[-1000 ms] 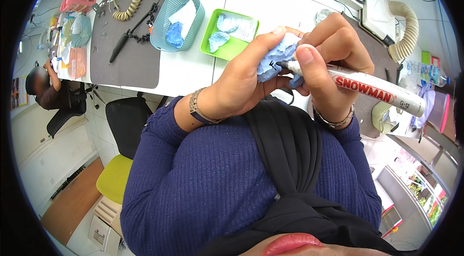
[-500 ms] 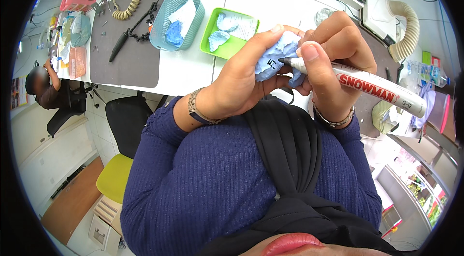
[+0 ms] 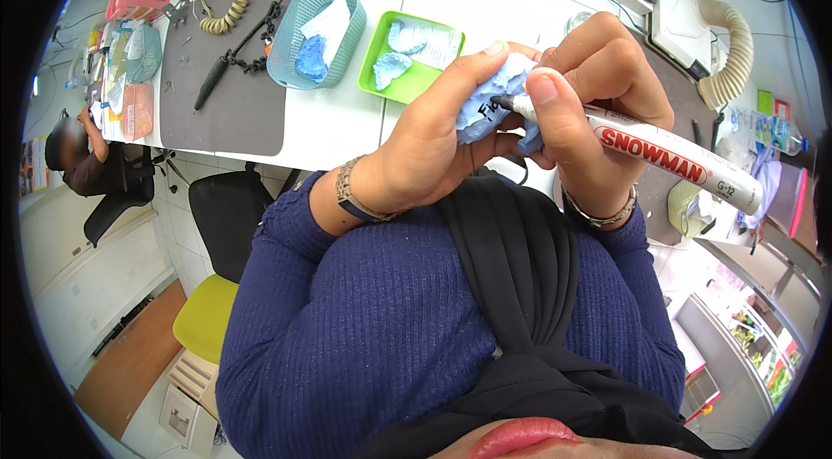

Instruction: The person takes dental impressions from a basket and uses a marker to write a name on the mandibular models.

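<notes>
My left hand [image 3: 414, 145] holds a lumpy light-blue plaster piece [image 3: 472, 123], with the thumb along its upper side and the fingers mostly hidden beneath. Black handwritten marks show on its near face. A white marker pen [image 3: 667, 154] with a black tip is pinched in my right hand [image 3: 602, 99], its tip at the marks on the plaster piece. Just beyond my left hand, a lime-green tray [image 3: 374, 88] contains two smaller light-blue pieces [image 3: 393, 69] and a paper slip.
Left of the tray, a blue-grey basket [image 3: 293, 71] holds a bluer piece and paper. A corded black handpiece [image 3: 212, 84] lies on a grey mat [image 3: 238, 125]. A ribbed hose [image 3: 732, 47] curves at right. A person [image 3: 74, 151] sits far left beyond a black chair [image 3: 227, 208].
The marker's tip has shifted slightly left and up across the plaster piece. More black writing shows there now. My left hand keeps its grip, almost still.
</notes>
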Motion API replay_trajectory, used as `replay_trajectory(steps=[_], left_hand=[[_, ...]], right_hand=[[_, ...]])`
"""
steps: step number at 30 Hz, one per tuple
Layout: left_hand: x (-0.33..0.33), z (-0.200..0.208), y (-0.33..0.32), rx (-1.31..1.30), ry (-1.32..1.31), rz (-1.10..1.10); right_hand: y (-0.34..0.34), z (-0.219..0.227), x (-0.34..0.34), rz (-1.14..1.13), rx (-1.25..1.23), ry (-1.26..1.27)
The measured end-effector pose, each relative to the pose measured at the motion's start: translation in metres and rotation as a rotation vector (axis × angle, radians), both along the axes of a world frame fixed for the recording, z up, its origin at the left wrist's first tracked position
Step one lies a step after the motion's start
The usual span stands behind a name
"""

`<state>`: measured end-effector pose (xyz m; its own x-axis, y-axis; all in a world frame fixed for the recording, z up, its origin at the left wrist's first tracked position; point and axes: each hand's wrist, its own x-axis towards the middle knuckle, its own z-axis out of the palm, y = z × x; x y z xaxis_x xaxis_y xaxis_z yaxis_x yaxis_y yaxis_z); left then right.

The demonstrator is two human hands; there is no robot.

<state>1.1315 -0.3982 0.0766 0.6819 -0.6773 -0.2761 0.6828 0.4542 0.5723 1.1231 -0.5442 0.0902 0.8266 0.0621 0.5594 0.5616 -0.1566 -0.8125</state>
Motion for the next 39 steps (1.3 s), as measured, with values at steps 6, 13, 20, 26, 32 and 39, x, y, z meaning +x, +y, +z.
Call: replay_trajectory(steps=[6, 13, 20, 26, 32, 39], left_hand=[[0.0003, -0.0005, 0.0000, -0.012, -0.003, -0.008], [0.0002, 0.0008, -0.0005, -0.009, -0.030, -0.006], [-0.0010, 0.0006, -0.0010, -0.002, -0.013, 0.006], [0.0004, 0.0015, -0.0001, -0.005, -0.021, -0.005], [-0.0018, 0.0021, -0.0033, 0.012, 0.011, 0.041], [-0.0014, 0.0005, -0.0017, -0.006, -0.024, 0.016]], right_hand=[[0.0013, -0.0009, -0.0014, -0.005, 0.100, 0.067], [0.0008, -0.0005, -0.0002, -0.005, 0.053, 0.023], [-0.0008, -0.0018, -0.0007, 0.007, 0.068, 0.048], [-0.0010, -0.0020, 0.0012, 0.003, 0.060, 0.000], [-0.0014, -0.0012, 0.0013, -0.010, 0.118, 0.048], [-0.0015, -0.0002, 0.0012, -0.008, 0.103, 0.047]])
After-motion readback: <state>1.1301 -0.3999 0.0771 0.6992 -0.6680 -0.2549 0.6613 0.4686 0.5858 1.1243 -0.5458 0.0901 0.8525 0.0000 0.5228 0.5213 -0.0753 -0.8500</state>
